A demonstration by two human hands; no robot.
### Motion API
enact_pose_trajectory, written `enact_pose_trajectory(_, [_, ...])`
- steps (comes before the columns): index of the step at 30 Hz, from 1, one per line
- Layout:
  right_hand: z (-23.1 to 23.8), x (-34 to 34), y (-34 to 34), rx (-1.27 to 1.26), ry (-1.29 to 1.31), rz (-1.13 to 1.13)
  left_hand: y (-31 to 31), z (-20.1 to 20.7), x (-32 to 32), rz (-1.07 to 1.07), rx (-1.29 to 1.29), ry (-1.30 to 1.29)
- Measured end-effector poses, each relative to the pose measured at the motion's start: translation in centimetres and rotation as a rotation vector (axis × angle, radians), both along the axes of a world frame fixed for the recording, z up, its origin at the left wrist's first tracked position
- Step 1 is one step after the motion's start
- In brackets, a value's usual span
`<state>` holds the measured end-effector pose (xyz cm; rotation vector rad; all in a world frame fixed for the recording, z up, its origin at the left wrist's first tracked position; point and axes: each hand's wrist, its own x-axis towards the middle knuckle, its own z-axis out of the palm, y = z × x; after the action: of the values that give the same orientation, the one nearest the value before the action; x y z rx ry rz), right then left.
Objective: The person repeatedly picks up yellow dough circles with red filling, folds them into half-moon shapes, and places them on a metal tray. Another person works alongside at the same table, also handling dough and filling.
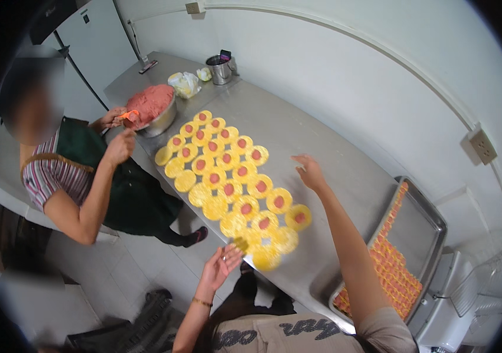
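Note:
Rows of round yellow dough discs (pixel 215 207) lie on a steel table, many with a small lump of pink ground filling (pixel 246 209) in the middle. Along the near left side, several discs are bare. My left hand (pixel 221 267), palm up with fingers stretched, is at the table's front edge beside the nearest discs. A blurred yellow disc (pixel 240 244) shows by its fingertips; whether they touch it I cannot tell. Past the right side of the rows, my right hand (pixel 310 173) hovers over the steel with its fingers apart, holding nothing.
A co-worker at the left holds an orange scoop (pixel 130 116) at a metal bowl (pixel 163 122) heaped with pink filling. Crumpled wrapping (pixel 184 85) and a metal pail (pixel 221 72) stand farther back. A tray (pixel 420 215) at the right holds many pink-and-yellow pieces beside a white machine (pixel 442 300).

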<state>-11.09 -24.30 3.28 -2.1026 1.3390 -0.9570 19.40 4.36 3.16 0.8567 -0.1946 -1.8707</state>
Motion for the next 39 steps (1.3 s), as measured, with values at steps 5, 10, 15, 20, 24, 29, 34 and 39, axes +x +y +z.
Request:
enact_pose_trajectory(5, [-3.9,9.5,-10.0,-0.046,0.256,0.035,1.4,-0.4,8.0,0.147,0.064,-0.091])
enact_pose_trajectory(10, [-5.7,12.7,-13.7,-0.026,0.526,0.138,0.8,-1.5,12.1,0.181,0.096,-0.100])
enact_pose_trajectory(15, [-5.3,8.5,-10.8,0.031,0.634,-0.093,-3.4,-2.3,11.6,-0.015,0.046,-0.097])
enact_pose_trajectory(20, [-4.9,-1.3,-1.8,0.168,0.507,-0.477,-9.2,-1.4,8.1,-0.295,-0.096,-0.091])
enact_pose_trajectory(24, [-5.7,-5.6,9.0,0.206,0.505,-0.833,-12.8,-0.2,2.0,-0.628,-0.180,-0.239])
enact_pose_trajectory(29, [-7.7,-3.8,20.7,0.132,0.367,-1.075,-14.4,0.2,-8.5,-1.069,-0.623,-0.649])
enact_pose_trajectory(34, [-8.8,0.8,28.5,0.166,0.289,-1.212,-12.3,-1.4,-16.4,-0.969,-1.325,-1.197])
enact_pose_trajectory(39, [-7.8,2.0,32.9,0.175,0.206,-1.156,-9.8,-3.0,-18.8,-0.879,-1.631,-1.262])
